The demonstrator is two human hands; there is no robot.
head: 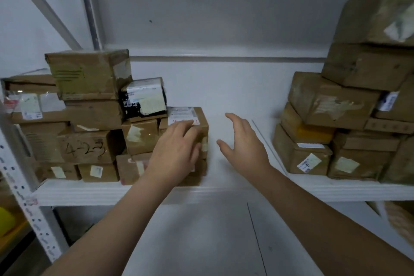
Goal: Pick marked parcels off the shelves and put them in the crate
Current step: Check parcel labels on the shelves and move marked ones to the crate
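Note:
A small brown parcel [197, 119] with a white label and red marks on top sits at the right end of the left pile on the white shelf [112, 192]. My left hand [177, 152] lies on its front and top, fingers spread and relaxed. A little to the right of that parcel, my right hand [244, 143] hovers above the shelf, fingers straight, thumb pointing toward the box, touching nothing. No crate is in view.
The left pile holds several taped cardboard boxes [89, 74], one marked 4-23 [87, 148], and a black-and-white parcel [145, 98]. A taller stack of brown boxes [336, 119] fills the right end. A white shelf upright [29, 208] runs down the left edge.

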